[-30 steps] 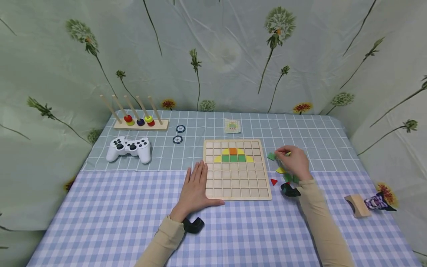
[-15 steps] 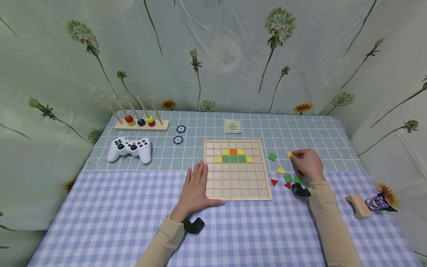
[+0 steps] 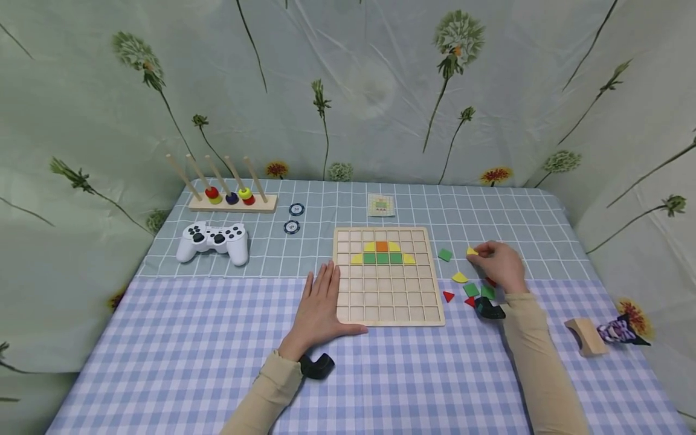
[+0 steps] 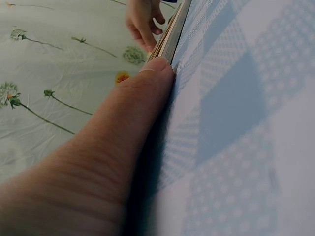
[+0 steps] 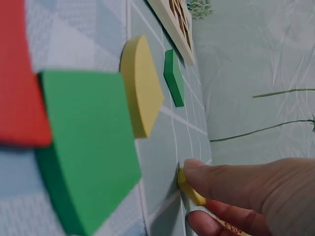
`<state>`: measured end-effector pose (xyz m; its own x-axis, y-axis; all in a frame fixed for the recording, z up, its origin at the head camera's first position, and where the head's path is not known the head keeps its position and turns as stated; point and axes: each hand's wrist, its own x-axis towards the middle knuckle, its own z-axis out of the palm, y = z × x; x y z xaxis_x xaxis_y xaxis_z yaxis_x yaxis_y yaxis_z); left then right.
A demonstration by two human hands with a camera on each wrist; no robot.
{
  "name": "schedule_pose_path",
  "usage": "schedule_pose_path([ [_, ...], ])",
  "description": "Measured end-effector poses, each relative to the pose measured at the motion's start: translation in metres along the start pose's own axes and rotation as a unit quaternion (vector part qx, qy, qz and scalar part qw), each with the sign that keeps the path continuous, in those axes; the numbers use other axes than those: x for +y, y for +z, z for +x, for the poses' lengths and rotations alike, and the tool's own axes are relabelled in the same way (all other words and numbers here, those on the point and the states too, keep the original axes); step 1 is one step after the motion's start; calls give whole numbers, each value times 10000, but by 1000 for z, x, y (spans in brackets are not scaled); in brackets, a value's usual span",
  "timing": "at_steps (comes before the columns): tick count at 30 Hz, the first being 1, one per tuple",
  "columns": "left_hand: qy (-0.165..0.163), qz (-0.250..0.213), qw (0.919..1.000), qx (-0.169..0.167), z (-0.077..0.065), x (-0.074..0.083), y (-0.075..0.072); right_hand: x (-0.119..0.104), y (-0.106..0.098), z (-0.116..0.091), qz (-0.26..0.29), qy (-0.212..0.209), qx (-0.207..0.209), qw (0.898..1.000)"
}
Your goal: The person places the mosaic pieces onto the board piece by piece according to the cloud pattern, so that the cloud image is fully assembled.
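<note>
Tablecloth [image 3: 174,344]: right hand [image 3: 500,266] pinches yellow piece [image 5: 189,190]; controller [image 3: 213,241] head-view only.

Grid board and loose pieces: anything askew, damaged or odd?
Nothing stands out. Placed pieces sit neatly in the grid board; loose pieces lie scattered to its right, no damage visible, though the right hand partly hides a red piece.

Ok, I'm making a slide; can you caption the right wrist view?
Right grip pinching a yellow piece, with a red piece, two green pieces and another yellow piece lying nearby.
</note>
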<state>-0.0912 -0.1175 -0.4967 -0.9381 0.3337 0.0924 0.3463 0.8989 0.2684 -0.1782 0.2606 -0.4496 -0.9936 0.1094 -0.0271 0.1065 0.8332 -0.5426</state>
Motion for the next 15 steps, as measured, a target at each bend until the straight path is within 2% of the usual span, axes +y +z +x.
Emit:
schedule_pose_path([
  [9,-73,-16,9999,-131,1,0,0,-16,14,-1,352,-398,298,9981],
  [15,-43,2,10000,-43,0,0,0,-41,36,-5,841,-1104,340,9897],
])
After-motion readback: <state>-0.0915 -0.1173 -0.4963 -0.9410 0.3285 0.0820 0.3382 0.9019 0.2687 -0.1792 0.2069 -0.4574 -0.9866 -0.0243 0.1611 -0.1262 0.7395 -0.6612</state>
